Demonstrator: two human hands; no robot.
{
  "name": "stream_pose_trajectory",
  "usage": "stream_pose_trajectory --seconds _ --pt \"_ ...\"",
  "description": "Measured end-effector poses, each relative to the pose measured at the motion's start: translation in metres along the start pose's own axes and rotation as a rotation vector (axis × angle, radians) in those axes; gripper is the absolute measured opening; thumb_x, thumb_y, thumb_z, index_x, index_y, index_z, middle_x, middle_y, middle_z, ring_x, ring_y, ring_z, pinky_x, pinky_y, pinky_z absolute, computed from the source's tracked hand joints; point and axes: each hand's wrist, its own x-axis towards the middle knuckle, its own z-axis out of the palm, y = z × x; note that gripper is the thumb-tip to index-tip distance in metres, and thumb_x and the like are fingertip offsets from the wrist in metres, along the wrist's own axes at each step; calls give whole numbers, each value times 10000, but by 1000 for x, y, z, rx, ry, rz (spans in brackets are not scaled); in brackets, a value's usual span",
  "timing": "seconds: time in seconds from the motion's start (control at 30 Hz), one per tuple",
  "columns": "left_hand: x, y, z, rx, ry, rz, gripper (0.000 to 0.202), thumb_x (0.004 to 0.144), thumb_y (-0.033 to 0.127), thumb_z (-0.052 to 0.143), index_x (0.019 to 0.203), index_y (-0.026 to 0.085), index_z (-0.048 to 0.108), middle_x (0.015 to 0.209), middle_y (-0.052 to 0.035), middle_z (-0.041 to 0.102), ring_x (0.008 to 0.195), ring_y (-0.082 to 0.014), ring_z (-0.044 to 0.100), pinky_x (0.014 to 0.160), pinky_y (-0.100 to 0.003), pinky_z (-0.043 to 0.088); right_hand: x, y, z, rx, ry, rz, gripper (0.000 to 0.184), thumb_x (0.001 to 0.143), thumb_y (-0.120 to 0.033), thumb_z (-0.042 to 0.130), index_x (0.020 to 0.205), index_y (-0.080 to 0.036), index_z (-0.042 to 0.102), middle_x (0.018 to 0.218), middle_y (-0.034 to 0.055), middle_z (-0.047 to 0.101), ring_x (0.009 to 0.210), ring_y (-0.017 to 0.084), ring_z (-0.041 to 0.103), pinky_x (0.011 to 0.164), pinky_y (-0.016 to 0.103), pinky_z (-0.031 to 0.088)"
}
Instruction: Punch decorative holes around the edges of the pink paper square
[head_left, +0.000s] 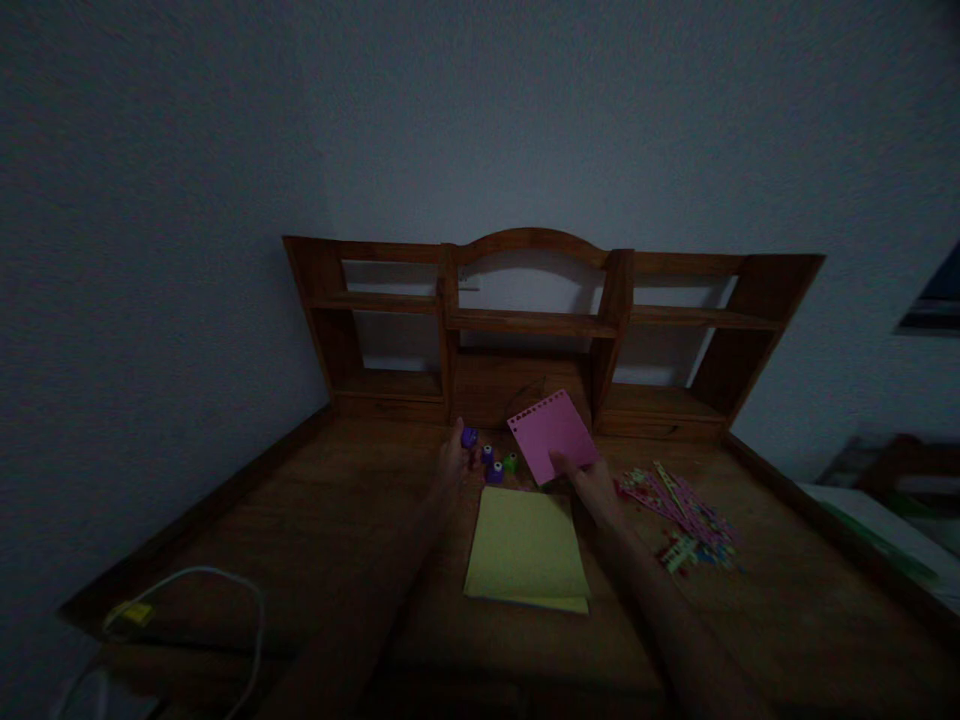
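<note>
My right hand (581, 474) is closed on a pink sheet of paper (553, 430), its thumb lying on top. A row of punched holes runs along the sheet's far edge, and the sheet is tilted. In my left hand (454, 460) is a small purple paper punch (469, 437), held between thumb and fingers. Just right of that hand, more small punches stand on the desk: purple ones (495, 473) and a green one (511, 462). Nearer to me lies a stack of yellow paper (527, 545), between my forearms.
A pile of pink and pale strips and small colourful bits (682, 515) lies right of my right forearm. Wooden shelves (532, 322) stand at the desk's back against the wall. A white cable (259, 610) and a yellow object (137, 613) are at the near left.
</note>
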Motion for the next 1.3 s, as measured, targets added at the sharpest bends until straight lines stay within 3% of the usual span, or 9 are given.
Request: stream_pose_trajectory --seconds 0.2,0.5,0.7,0.9,1.3 --pt "4 -3 -2 25 24 24 497 739 656 627 698 162 588 593 -19 613 506 -127 595 488 -229 466 3 2 -2 45 -25 -4 446 556 -460 811 829 -133 680 704 72 700 659 246 655 509 293 510" --pt "-2 -4 4 39 -205 160 354 714 417 777 929 157 669 976 -94 688 869 -198 668 779 -305 537 1 5 0 74 -45 -74 458 602 -479 786 906 -154 676 766 72 705 726 252 660 554 300 524" --pt "-1 -10 9 95 -295 152 418 691 300 807 1053 157 654 1097 -111 686 932 -219 668 795 -314 530 12 14 -8 -83 -70 -70 447 624 -509 768 831 -121 687 772 93 705 693 231 633 566 289 486" --pt "4 -13 5 108 -334 135 451 681 263 813 1088 159 650 1142 -119 678 947 -221 670 780 -303 533 17 25 -11 -240 -47 -99 453 681 -548 711 737 -99 685 678 75 674 606 196 581 516 260 415" --pt "2 -12 6 165 -322 129 440 691 271 805 1093 160 662 1103 -119 691 934 -216 669 794 -308 528 18 30 -11 -242 -86 -103 471 706 -560 690 773 -95 710 683 73 674 599 194 583 522 263 427"
